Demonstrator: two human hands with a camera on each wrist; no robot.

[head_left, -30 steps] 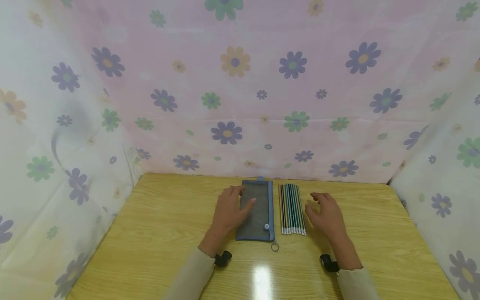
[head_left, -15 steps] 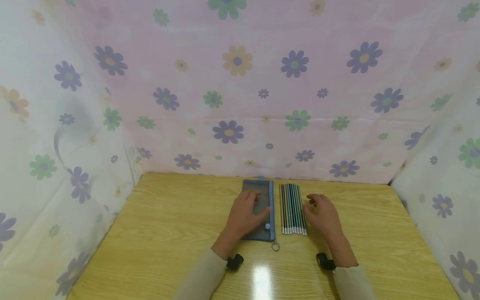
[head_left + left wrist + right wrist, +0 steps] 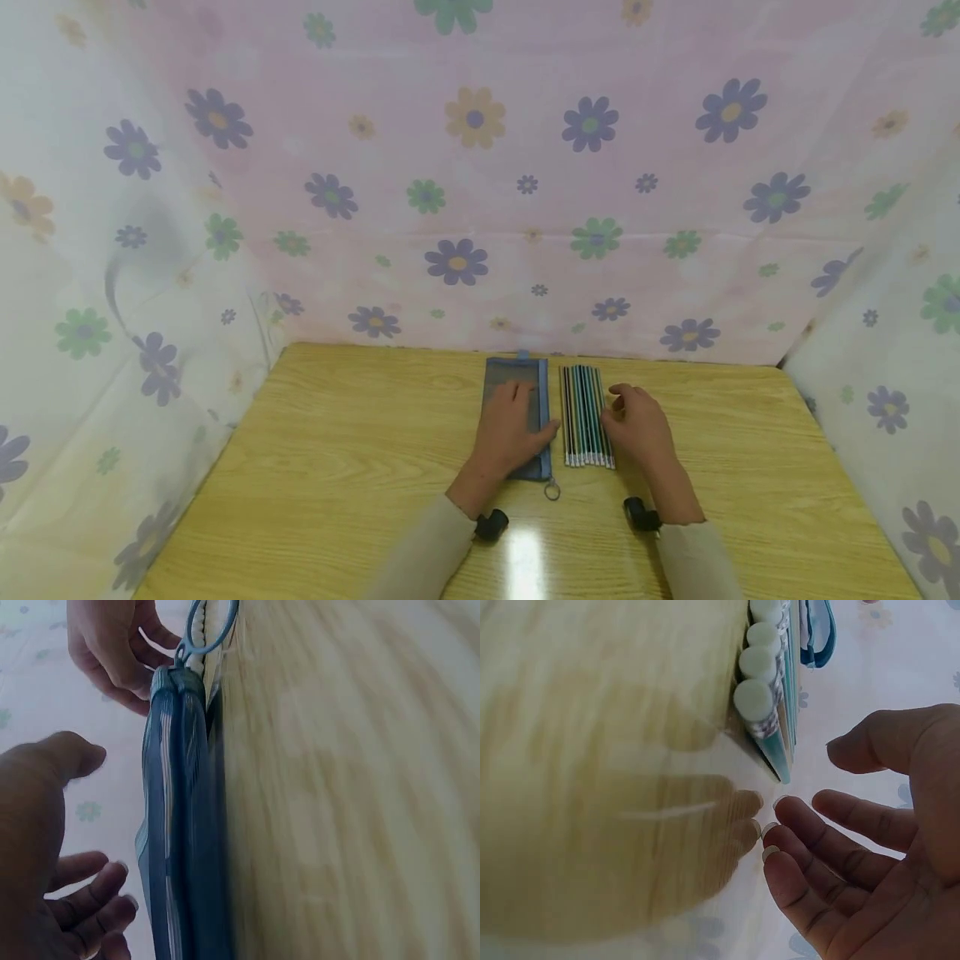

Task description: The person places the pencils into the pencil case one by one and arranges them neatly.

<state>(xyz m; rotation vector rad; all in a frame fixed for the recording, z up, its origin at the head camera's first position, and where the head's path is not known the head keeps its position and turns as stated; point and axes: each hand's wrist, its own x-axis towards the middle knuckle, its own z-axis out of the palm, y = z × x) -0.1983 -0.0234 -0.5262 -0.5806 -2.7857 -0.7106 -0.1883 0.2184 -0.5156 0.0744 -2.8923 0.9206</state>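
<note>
In the head view a blue zip pencil pouch (image 3: 498, 372) with a see-through mesh front lies flat on the table. Over it hovers my left hand (image 3: 506, 429), thumb spread out past the zip edge, holding nothing. The left wrist view shows a gap between its fingers (image 3: 97, 904) and the pouch (image 3: 176, 802). Right of the pouch, a row of several pencils (image 3: 585, 412) lies side by side, white erasers (image 3: 754, 700) toward me. My right hand (image 3: 641, 425) is at the row's right side, its relaxed fingers (image 3: 802, 889) low by the tabletop and the outermost pencil.
A metal ring (image 3: 552, 498) hangs off the pouch's near right corner. The wooden table (image 3: 337, 450) ends at a flower-print cloth (image 3: 465, 192) behind, and similar cloth walls stand at both sides. A bright light reflection falls on the table's front.
My left hand has moved right, from the pouch's left side to over its middle and zip edge. My right hand has shifted slightly left, closer to the pencils. Pouch and pencils stay put.
</note>
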